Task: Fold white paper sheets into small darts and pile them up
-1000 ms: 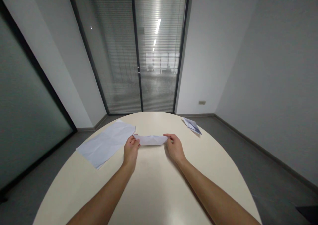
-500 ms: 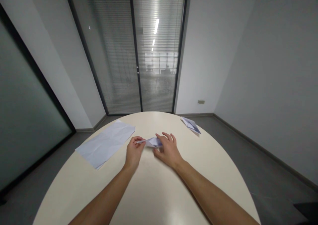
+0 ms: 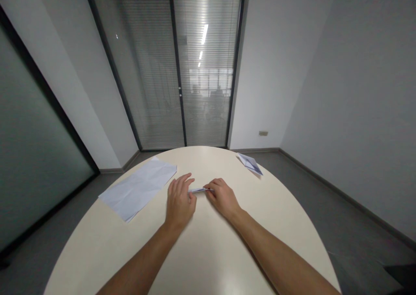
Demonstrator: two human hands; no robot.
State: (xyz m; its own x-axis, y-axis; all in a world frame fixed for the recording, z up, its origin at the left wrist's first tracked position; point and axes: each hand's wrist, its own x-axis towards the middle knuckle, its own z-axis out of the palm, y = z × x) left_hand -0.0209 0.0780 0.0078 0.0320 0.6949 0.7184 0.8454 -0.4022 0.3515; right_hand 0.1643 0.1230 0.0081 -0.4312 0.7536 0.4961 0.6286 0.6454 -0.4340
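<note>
Right hand (image 3: 222, 196) pinching right end of narrow folded white paper strip (image 3: 197, 190), over cream round-edged counter (image 3: 208, 251); left hand (image 3: 180, 201) opposite, cannot tell grip. Likely light, easily creased; best held by ends.

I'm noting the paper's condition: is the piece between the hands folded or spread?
Folded: the held paper shows as a short, narrow band between the left hand and the right hand, unlike the broad sheets spread at left.

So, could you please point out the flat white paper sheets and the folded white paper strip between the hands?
Flat white paper sheets (image 3: 139, 188): head view, middle of the top sheet.
Folded white paper strip (image 3: 197, 190): head view, its exposed middle.
</note>
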